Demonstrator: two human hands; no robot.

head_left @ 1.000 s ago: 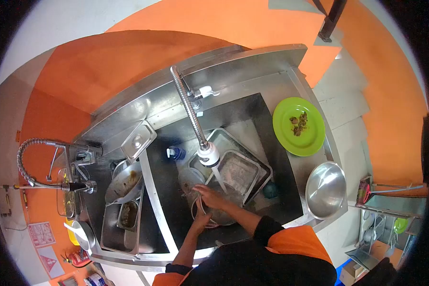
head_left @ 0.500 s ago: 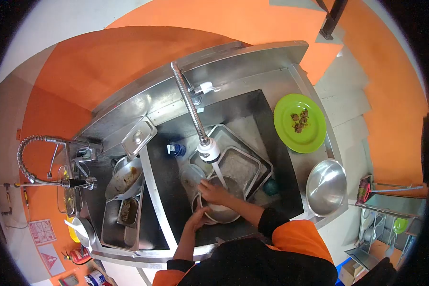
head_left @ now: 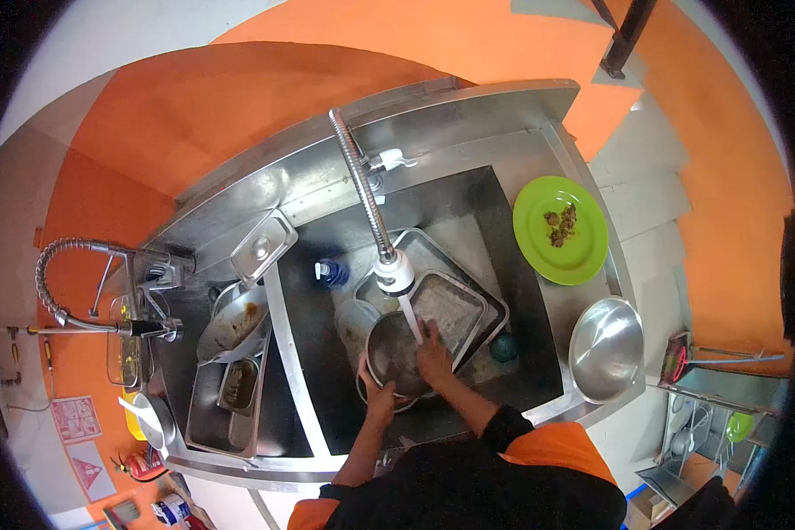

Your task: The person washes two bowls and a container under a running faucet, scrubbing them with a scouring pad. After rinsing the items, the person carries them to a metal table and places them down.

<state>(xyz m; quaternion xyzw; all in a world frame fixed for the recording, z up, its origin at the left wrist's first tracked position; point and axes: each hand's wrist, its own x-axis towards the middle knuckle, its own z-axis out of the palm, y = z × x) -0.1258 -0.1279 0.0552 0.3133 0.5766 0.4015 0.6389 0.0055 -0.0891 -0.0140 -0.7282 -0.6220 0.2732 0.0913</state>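
Both hands are on a round metal bowl [head_left: 394, 344] in the right sink basin. My left hand [head_left: 379, 399] grips its lower left edge. My right hand [head_left: 433, 360] holds the right side, fingertips by the stream of water. A white tap head [head_left: 394, 273] on a flexible hose pours into or onto the bowl. Beneath it, the edge of another round vessel [head_left: 404, 405] shows. A clear container [head_left: 353, 320] sits just left of the bowl. Behind and to the right lie stacked rectangular trays [head_left: 455, 309].
A blue bottle [head_left: 332, 273] and a green scrubber [head_left: 503, 347] are in the basin. On the right ledge are a green plate [head_left: 552, 261] with food scraps and a steel bowl [head_left: 606, 349]. Dirty pans [head_left: 232, 336] fill the left basin, beyond the divider [head_left: 293, 367].
The bowl has turned or tilted, and its visible face looks darker. My right hand has moved from its left part to its right side. My left hand has shifted slightly right along the edge.
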